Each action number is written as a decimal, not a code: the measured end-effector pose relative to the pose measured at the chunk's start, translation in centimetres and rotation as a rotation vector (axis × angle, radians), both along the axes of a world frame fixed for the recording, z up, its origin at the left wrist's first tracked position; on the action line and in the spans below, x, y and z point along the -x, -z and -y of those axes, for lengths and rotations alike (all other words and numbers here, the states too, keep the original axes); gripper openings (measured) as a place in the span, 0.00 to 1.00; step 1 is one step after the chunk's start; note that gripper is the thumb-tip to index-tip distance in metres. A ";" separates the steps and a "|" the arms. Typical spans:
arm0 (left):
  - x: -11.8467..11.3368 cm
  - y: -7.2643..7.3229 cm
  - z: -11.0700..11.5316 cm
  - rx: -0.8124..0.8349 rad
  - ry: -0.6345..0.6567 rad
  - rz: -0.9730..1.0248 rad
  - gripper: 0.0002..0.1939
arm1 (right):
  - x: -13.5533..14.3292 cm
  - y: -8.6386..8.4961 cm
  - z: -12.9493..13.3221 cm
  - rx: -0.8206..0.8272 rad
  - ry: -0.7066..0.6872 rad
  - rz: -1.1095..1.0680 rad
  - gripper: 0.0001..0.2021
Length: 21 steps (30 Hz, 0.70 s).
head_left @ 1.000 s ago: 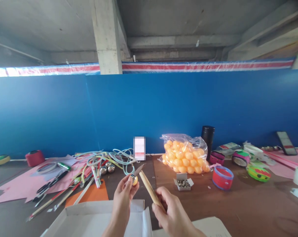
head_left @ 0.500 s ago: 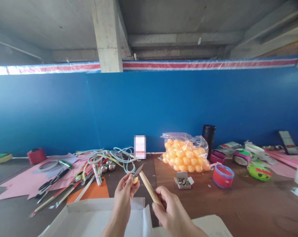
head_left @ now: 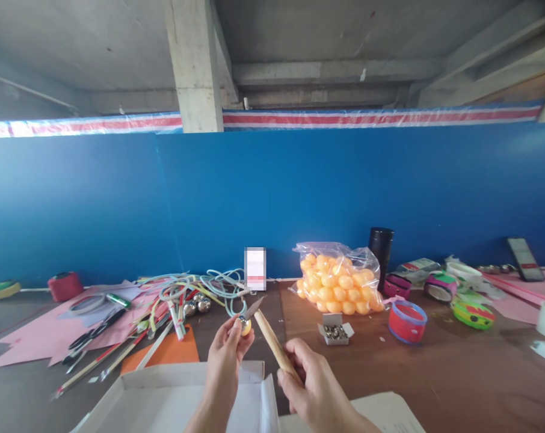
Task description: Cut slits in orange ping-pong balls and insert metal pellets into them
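Note:
My right hand [head_left: 311, 379] is wrapped round the pale wooden handle of a hammer [head_left: 272, 343]. Its dark metal head, pointed at one end, lies at the top of the handle, close to my left fingers. Pinched in my left hand [head_left: 227, 349] is a small yellow-orange ball [head_left: 246, 328], with something shiny at its top. I cannot tell whether the hammer head touches the ball. Just ahead to the right stands an open small box [head_left: 337, 332] of shiny metal pieces. Behind it is a clear bag of orange balls [head_left: 335, 285].
An open white box [head_left: 164, 397] lies under my left forearm. Left of it are pink paper [head_left: 33, 334], scissors [head_left: 92, 334], brushes and tangled tubing [head_left: 222, 285]. A red tape roll [head_left: 406, 322], a black flask [head_left: 381, 252] and a leaning phone [head_left: 526, 260] stand on the right.
The hammer head has shifted slightly, and more of the yellow-orange ball shows. Both hands stay nearly where they were; the view has moved a little.

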<state>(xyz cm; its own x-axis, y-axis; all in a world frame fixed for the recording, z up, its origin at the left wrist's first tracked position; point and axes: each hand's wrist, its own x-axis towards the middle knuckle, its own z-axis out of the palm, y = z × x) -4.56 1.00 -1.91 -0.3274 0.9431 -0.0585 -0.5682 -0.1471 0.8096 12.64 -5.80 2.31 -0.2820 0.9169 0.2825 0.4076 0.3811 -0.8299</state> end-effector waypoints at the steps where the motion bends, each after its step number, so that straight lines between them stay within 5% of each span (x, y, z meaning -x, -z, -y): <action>1: 0.0 0.1 0.0 0.000 0.004 -0.001 0.12 | 0.0 0.0 0.0 -0.002 0.004 0.009 0.01; 12: 0.0 -0.2 0.1 0.011 0.000 0.007 0.12 | 0.1 0.6 -0.2 0.088 -0.021 -0.128 0.04; 21: 0.2 0.3 -0.1 0.014 0.010 0.015 0.12 | -0.1 0.1 -0.2 0.012 -0.002 0.002 0.01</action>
<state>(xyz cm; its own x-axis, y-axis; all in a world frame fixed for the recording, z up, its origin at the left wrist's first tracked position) -4.77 1.10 -2.19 -0.3171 0.9453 -0.0760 -0.5815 -0.1305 0.8030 12.75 -5.64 2.22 -0.2844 0.9196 0.2711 0.4083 0.3721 -0.8336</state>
